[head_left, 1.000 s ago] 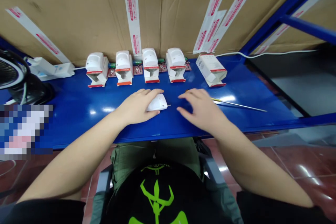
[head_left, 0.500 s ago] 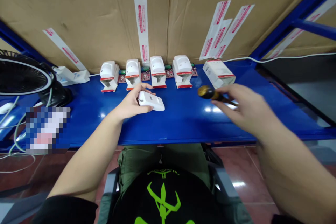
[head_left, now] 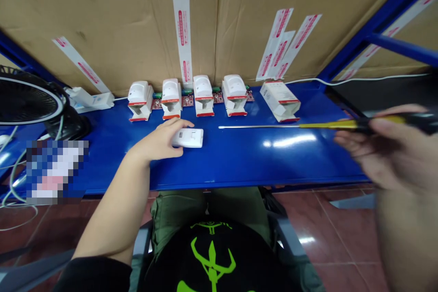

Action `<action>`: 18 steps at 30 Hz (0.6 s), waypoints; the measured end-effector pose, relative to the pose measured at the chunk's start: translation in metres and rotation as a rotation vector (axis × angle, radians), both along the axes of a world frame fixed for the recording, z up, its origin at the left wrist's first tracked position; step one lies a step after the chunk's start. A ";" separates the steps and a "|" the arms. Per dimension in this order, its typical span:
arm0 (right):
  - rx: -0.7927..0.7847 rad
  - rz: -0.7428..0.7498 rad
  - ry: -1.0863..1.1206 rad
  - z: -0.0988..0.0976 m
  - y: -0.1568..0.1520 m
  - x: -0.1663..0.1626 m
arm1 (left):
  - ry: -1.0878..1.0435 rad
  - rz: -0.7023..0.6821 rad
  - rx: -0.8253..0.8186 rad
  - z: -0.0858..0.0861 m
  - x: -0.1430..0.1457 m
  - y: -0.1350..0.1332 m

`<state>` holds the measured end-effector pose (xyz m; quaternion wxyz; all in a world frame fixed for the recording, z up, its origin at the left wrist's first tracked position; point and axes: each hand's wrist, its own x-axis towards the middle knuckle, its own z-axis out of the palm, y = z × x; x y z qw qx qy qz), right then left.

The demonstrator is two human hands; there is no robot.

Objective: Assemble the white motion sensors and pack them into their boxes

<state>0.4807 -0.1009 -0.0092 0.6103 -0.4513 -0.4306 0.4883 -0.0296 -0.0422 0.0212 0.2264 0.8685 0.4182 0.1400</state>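
Note:
In my left hand (head_left: 160,141) is a small white plastic device (head_left: 191,138), gripped around its left end above the blue table. Its near-left part is hidden under my fingers. My right hand (head_left: 386,150) is closed on a long screwdriver (head_left: 328,124) with a yellow and black handle. The thin metal shaft points left, and its tip stands a short way right of the white device, not touching it. Behind them, several white sensors (head_left: 203,86) sit on small open boxes (head_left: 204,106) in a row.
A white and red box (head_left: 278,98) lies at the back right of the blue table (head_left: 239,164). To the left stand a black fan (head_left: 30,98), a white power strip (head_left: 94,100) and loose cables. Cardboard (head_left: 137,23) walls the back; a blue frame post (head_left: 369,23) rises at right.
My right hand has moved right and the screwdriver has swung so its full shaft shows, tip leftward. My left hand has shifted slightly left and turned the white device level.

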 end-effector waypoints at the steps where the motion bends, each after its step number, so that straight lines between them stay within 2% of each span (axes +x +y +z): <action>1: 0.027 -0.104 0.046 0.003 -0.002 -0.028 | 0.053 0.001 0.049 0.000 0.005 -0.003; 2: 0.036 -0.134 0.074 0.003 -0.005 -0.048 | 0.099 0.000 0.100 0.000 0.011 -0.006; 3: 0.019 -0.096 0.085 0.001 -0.009 -0.062 | 0.136 -0.007 0.143 -0.001 0.018 -0.008; 5: -0.006 -0.008 0.115 -0.009 -0.017 -0.072 | 0.189 -0.033 0.189 -0.004 0.029 -0.011; 9: -0.007 0.087 0.209 -0.028 -0.023 -0.067 | 0.211 -0.087 0.176 -0.009 0.034 -0.008; 14: -0.067 -0.013 0.230 -0.029 -0.023 -0.068 | 0.091 -0.137 0.154 -0.009 0.023 0.000; 18: -0.094 0.176 0.335 -0.033 -0.024 -0.064 | 0.063 -0.141 0.148 -0.009 0.023 0.000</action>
